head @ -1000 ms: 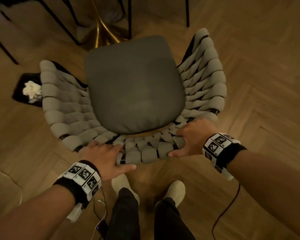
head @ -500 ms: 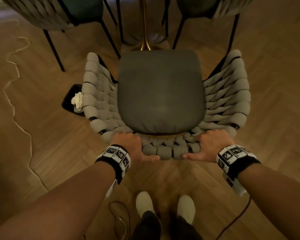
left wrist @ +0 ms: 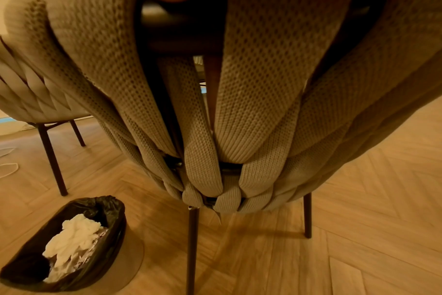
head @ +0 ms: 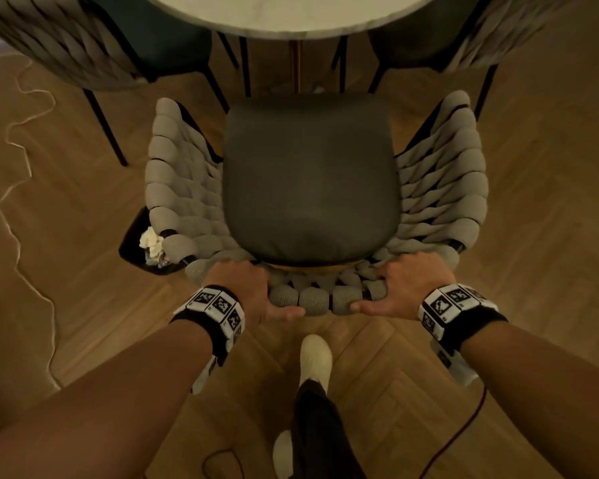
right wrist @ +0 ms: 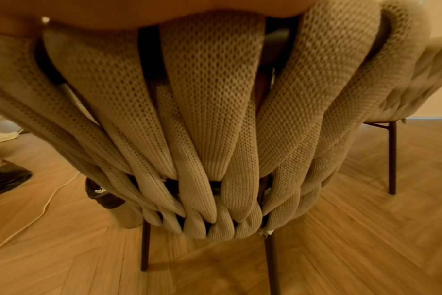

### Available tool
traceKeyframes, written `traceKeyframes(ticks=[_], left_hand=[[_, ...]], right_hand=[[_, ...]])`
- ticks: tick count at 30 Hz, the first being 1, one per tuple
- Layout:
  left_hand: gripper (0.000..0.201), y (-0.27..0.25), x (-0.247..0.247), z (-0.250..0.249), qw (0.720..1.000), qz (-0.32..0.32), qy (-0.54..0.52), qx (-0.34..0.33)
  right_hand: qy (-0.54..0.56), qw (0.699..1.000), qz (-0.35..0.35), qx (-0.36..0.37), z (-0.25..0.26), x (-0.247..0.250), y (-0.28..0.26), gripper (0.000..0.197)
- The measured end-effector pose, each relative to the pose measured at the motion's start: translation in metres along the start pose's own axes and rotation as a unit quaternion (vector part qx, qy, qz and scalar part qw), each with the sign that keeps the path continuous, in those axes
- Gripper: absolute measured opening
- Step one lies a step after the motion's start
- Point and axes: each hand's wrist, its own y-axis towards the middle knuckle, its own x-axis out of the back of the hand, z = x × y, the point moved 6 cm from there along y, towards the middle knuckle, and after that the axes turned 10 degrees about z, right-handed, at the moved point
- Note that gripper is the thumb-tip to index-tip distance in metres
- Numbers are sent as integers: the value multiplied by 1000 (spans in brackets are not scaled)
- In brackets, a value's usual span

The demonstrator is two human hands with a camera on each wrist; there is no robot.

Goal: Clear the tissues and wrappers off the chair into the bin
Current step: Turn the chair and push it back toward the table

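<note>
Your left hand and your right hand are both gripping the top of the chair back, fingers curling over the woven bands. The dark seat is lying bare. The bin is standing on the floor just beside the chair's left side, holding the white tissues.
</note>
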Motion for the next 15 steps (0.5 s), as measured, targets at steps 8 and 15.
traceKeyframes(ticks=[8, 15], left_hand=[[101, 19, 22, 24, 1000, 5, 3, -1], [96, 16, 24, 23, 1000, 17, -16, -5]], right_hand=[[6, 1000, 11, 9, -3, 21, 25, 94], [18, 1000, 16, 6, -3, 23, 25, 94]])
